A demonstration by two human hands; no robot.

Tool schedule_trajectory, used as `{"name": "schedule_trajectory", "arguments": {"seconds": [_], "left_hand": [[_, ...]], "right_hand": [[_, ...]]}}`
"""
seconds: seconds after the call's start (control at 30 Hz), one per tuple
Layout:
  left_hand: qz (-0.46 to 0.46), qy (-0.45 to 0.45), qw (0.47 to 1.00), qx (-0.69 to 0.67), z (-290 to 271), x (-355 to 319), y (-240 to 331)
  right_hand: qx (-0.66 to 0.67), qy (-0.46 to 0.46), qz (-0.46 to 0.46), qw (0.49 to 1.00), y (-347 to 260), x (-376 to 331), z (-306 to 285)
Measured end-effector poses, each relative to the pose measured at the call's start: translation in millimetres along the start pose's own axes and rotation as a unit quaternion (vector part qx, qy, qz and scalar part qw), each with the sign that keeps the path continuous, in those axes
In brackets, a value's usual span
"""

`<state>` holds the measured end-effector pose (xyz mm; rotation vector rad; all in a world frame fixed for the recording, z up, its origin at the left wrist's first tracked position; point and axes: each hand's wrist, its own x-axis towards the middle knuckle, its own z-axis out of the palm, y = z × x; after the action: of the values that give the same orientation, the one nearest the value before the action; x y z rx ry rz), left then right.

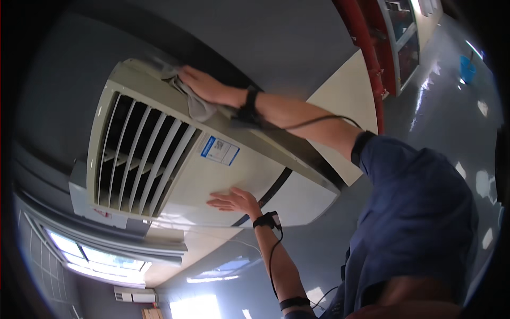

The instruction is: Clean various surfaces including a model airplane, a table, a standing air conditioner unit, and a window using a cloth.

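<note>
A grey cloth point(195, 101) lies on the top edge of a cream standing air conditioner point(212, 170), draped a little way down its front above the slatted vent point(141, 157). One hand point(204, 85) presses flat on the cloth, fingers spread over it. The other hand point(234, 201) rests open, fingers apart, on the unit's smooth front panel, just below a blue and white sticker point(219, 150). Which arm is the person's left or right cannot be told from this tilted view. Both wrists carry black bands with thin cables. A blue sleeve point(419, 212) fills the right side. Red pipes point(366, 48) run nearby, with a blue bucket point(467, 69) on the shiny floor point(446, 117).
</note>
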<state>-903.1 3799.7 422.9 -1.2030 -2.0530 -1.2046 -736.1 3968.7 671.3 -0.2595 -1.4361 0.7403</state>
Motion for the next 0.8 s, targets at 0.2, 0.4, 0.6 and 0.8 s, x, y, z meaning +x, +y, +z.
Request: {"name": "schedule_trajectory", "arguments": {"seconds": [0.2, 0.4, 0.6, 0.8], "left_hand": [[-0.017, 0.097, 0.995, 0.013, 34, 7, -12], [-0.004, 0.14, 0.99, 0.021, 40, 4, -2], [0.034, 0.126, 0.991, -0.001, 36, 10, -13], [0.043, 0.077, 0.996, -0.011, 35, 10, -11]], "right_hand": [[-0.014, 0.019, 0.191, 0.981, 68, -143, -17], [-0.005, 0.148, 0.366, 0.919, 170, -318, -55], [-0.015, 0.172, 0.367, 0.914, 144, -291, -29], [-0.07, 0.147, 0.108, 0.981, 71, -166, -6]]}}
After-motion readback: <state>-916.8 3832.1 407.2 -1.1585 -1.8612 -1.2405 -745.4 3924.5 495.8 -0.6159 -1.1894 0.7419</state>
